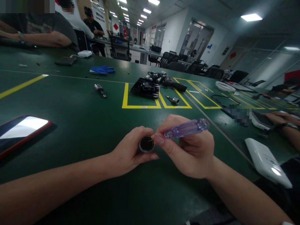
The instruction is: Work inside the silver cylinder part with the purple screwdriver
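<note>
In the middle of the head view my left hand [131, 150] is closed around a small round metal cylinder [147, 145], its dark open end facing me. My right hand [189, 153] grips a screwdriver with a clear purple handle [187, 128]. Its thin shaft points left, and the tip reaches the mouth of the cylinder; how deep it goes I cannot tell. Farther off on the green table lie a metal connector with a pronged end [100, 90] and a short metal fitting with a thin pin [172, 100].
A black plastic packet [145, 89], a black-handled tool [174, 85] and a blue glove [102, 70] lie ahead on the table [89, 125]. A phone [23, 132] is at left, a white power bank [267, 161] at right. Other people sit on both sides.
</note>
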Tool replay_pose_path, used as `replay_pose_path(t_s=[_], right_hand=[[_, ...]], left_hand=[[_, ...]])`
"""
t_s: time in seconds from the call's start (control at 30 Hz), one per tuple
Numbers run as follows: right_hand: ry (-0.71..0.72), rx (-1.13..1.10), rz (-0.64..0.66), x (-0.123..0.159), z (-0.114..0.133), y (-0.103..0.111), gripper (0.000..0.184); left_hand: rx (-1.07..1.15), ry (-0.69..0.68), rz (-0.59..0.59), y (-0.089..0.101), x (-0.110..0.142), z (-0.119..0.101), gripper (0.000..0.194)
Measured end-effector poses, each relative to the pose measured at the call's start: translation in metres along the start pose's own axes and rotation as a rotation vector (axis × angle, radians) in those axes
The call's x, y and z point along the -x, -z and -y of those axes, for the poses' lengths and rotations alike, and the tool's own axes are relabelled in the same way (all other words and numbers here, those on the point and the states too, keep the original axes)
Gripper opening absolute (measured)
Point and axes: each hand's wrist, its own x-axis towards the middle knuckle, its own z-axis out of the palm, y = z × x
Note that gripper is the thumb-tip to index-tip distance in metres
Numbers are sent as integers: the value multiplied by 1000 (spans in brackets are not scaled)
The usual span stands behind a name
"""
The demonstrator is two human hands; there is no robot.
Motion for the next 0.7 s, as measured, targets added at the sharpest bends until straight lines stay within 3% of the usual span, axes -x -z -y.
replay_pose_path(t_s=[0.7], right_hand=[[-10,-34,26,0,0,1,5]], left_hand=[[-11,27,17,-2,-1,1,40]])
